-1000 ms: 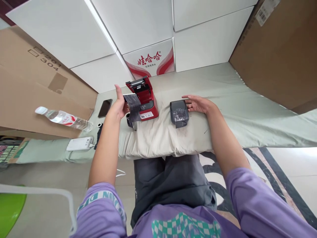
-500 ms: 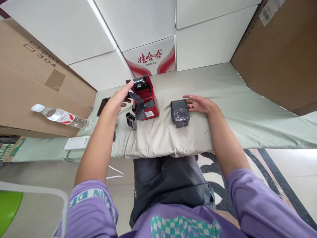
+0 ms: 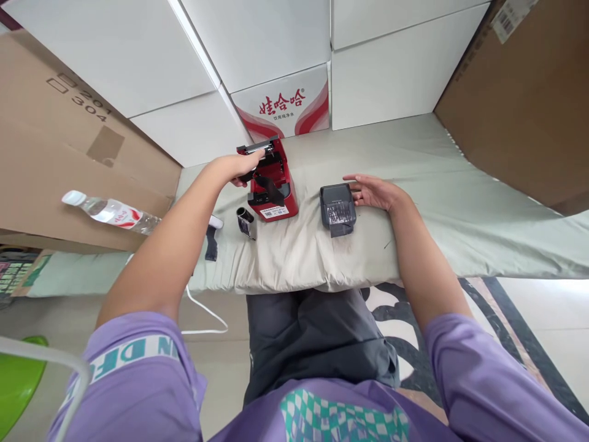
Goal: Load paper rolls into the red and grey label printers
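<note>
A small red label printer (image 3: 289, 199) stands with its lid raised on the cloth-covered surface. My left hand (image 3: 243, 167) reaches into its open left side, fingers closed around a black ribbon (image 3: 271, 189) that runs into the printer; the fingertips are partly hidden. To the right sits a dark grey portable printer (image 3: 337, 205) with a crinkled black strip on its front. Beside its right edge rests my right hand (image 3: 373, 193), fingers apart and gripping nothing; the fingertips seem to touch the casing. A small black roll (image 3: 246, 222) stands just left of the red printer.
A white object with a black strip (image 3: 211, 242) lies near my left forearm. Farther left, a water bottle (image 3: 115, 213) is partly covered by that arm. Large cardboard boxes (image 3: 69, 153) flank the surface, and white boxes (image 3: 280, 110) line the back. A white cable (image 3: 207, 316) hangs below.
My left hand has moved right, closer into the red printer, and the black ribbon has shifted inward with it. My right hand stays beside the dark grey printer. The view has tilted slightly.
</note>
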Demonstrator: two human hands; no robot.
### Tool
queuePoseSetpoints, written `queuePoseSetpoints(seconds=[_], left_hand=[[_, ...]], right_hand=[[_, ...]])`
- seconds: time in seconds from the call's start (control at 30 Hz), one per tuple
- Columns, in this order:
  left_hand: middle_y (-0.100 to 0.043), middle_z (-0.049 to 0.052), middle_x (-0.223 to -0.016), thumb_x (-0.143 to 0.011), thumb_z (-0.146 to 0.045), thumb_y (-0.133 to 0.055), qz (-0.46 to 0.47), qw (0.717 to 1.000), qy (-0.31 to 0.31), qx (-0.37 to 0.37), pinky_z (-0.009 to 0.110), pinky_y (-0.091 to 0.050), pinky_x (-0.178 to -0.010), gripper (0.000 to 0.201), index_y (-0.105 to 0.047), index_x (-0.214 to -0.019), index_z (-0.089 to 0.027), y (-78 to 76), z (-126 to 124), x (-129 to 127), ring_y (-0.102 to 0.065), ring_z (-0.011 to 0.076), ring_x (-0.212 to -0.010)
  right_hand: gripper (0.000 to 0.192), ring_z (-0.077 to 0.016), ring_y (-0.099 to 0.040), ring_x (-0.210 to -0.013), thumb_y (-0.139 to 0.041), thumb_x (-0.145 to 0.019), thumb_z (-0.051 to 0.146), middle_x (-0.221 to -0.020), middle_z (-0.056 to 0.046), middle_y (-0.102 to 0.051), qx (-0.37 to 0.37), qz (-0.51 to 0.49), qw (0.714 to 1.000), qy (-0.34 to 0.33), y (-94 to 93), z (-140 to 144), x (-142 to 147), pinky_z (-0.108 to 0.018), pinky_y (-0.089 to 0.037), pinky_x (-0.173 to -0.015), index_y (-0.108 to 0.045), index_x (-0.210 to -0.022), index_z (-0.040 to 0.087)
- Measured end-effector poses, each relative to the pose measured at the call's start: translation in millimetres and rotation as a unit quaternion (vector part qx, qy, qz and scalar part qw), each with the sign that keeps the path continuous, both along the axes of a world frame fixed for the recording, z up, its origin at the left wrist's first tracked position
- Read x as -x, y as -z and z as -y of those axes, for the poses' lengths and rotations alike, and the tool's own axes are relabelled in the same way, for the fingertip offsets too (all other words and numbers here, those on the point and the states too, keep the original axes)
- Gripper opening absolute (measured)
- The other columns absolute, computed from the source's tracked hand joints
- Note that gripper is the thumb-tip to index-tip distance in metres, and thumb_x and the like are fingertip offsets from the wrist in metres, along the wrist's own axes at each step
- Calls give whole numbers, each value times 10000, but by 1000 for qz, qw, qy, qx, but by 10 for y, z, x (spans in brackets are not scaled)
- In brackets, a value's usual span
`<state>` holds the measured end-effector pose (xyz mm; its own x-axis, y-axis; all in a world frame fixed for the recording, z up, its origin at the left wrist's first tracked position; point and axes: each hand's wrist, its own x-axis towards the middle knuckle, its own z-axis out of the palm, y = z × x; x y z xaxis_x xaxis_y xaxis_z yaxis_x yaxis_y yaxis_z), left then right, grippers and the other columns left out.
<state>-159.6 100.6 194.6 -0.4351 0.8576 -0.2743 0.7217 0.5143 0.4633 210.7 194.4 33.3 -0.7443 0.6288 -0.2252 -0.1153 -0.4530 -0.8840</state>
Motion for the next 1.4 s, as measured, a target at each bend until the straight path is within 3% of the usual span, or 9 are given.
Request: queuePoseSetpoints(seconds=[0.1, 0.27, 0.47, 0.63, 0.8, 0.93, 1.07, 1.23, 1.4], left_hand=[[-701, 164, -1041, -1051, -624, -376, 18, 1000, -19, 16, 385, -444, -759, 562, -641, -1088, -130, -115, 61, -149, -601, 207, -723], [-609, 39, -865, -906, -277, -586, 253, 955, 72, -136, 268, -379, -616, 157, -668, -979, -165, -143, 284, -133, -498, 128, -688], [-653, 34, -892, -852, -251, -696, 314, 934, 94, -142, 283, -521, -617, 266, -697, -1111, -190, 3, 444, 92, -576, 144, -707], [-726, 21, -1006, -812, -217, -767, 387, 900, 98, -175, 423, -647, -882, 442, -666, -1242, -209, 141, 512, 195, -657, 189, -953], [-745, 22, -1123, -681, -253, -825, 352, 887, 102, -280, 494, -606, -1060, 514, -675, -1172, -223, 322, 518, 215, -679, 216, -1060], [-719, 88, -1310, -723, -324, -852, 141, 891, 166, -398, 466, -534, -1168, 421, -698, -1107, -244, 367, 601, 148, -634, 312, -1330], [-704, 88, -1340, -812, -334, -815, -3, 890, 190, -416, 490, -509, -1196, 292, -721, -1085, -285, 372, 722, 114, -572, 347, -1432], [-688, 102, -1365, -840, -430, -816, 6, 893, 170, -417, 461, -555, -1133, 344, -696, -1120, -271, 455, 773, 87, -573, 337, -1438], [-730, 94, -1297, -825, -615, -821, 159, 877, 106, -441, 453, -553, -1119, 643, -636, -1265, -184, 421, 754, 75, -695, 267, -1244]], right_hand=[[363, -147, -647, -744, -784, -921, 357, -1118, -72, -721, 0, -1, 1000, 3, 21, -13, 11, -308, -633, -637, -656, -1236, 230], [310, -155, -661, -755, -764, -940, 338, -1097, -70, -719, 7, -5, 1000, 6, 10, 4, 25, -296, -630, -625, -674, -1213, 224], [319, -160, -656, -747, -784, -924, 339, -1085, -74, -714, 2, -3, 1000, 5, 0, 5, 21, -313, -634, -636, -666, -1197, 224], [311, -149, -643, -724, -751, -945, 322, -1082, -73, -700, 11, -2, 1000, 9, 1, 7, 23, -295, -624, -627, -673, -1225, 210], [278, -151, -642, -725, -736, -950, 306, -1058, -70, -705, 14, 1, 1000, 20, -46, 50, 27, -288, -624, -618, -681, -1204, 208], [287, -150, -638, -720, -752, -942, 307, -1059, -78, -711, 15, 3, 1000, 21, -70, 67, 30, -291, -618, -619, -676, -1197, 201], [296, -154, -639, -723, -770, -932, 321, -1059, -73, -712, 10, 4, 1000, 17, -55, 50, 32, -299, -617, -621, -674, -1189, 211], [323, -159, -657, -754, -794, -920, 345, -1082, -72, -719, 6, 3, 1000, 9, -31, 29, 31, -302, -623, -637, -664, -1190, 225], [329, -151, -644, -733, -790, -923, 348, -1069, -71, -710, 3, 4, 1000, 11, -33, 33, 29, -307, -619, -646, -663, -1196, 216]])
